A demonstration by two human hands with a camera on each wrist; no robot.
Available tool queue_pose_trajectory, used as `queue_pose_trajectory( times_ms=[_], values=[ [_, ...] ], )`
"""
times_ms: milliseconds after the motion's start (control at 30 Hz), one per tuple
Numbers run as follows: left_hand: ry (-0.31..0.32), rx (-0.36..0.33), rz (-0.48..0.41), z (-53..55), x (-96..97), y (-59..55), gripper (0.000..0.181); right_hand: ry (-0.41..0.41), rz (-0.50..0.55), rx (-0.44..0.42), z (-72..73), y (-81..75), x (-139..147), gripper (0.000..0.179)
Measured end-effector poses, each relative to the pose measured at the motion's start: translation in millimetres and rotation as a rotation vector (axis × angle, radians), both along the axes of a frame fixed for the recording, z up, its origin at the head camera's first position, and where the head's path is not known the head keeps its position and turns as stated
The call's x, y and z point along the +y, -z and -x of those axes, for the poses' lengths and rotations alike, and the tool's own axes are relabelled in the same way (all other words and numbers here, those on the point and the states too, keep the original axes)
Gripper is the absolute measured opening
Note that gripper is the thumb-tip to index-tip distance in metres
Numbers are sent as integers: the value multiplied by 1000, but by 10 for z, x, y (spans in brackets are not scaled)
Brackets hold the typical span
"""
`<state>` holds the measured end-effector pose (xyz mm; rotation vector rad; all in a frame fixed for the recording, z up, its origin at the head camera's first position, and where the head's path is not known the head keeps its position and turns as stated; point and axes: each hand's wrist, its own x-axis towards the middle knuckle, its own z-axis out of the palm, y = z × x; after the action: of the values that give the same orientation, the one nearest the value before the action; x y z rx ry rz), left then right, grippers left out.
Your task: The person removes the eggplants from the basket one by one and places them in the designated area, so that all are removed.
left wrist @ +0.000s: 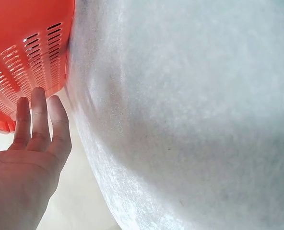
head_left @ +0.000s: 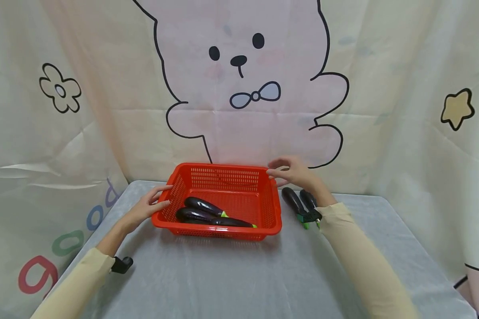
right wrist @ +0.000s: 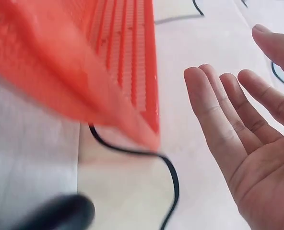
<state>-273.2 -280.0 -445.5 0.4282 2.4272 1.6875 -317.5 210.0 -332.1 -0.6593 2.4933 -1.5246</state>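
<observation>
A red perforated plastic basket (head_left: 233, 166) stands toward the back of the table. Inside it lie three dark purple eggplants (head_left: 203, 205), gathered at its front left. My left hand (head_left: 145, 207) is at the basket's left side, fingers stretched out toward the wall; in the left wrist view the fingertips (left wrist: 38, 98) overlap the slotted side. Over at the back right corner, my right hand (head_left: 297, 173) is beside the rim. The right wrist view shows its spread fingers (right wrist: 198, 91) apart from the basket, holding nothing.
Two more eggplants (head_left: 290, 197) lie on the table just right of the basket, partly behind the right wrist's black camera (head_left: 312, 215). A grey cloth covers the table (head_left: 223, 279). A printed curtain (head_left: 387, 133) hangs close behind and at both sides.
</observation>
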Motion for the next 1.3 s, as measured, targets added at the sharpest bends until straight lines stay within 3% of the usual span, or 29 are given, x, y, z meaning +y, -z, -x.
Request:
queue_pose_trajectory(
  times_ms=[333,700,933,1100,1300],
  values=[
    [-1,-7,16,-16,-22,-7,64,-106,-57,17,98,120,-657,46],
    [1,-1,33,-23,14,-28,62,-205,-44,-132,196,382,-1089,44],
    [1,2,33,-22,-1,-26,62,-299,-107,-232,170,503,-1173,45],
    [9,16,33,-23,13,-48,61,-357,-184,-341,138,526,-1128,50],
    [-4,6,41,-25,-7,-31,63,-413,-203,-475,128,562,-1057,59]
  ],
)
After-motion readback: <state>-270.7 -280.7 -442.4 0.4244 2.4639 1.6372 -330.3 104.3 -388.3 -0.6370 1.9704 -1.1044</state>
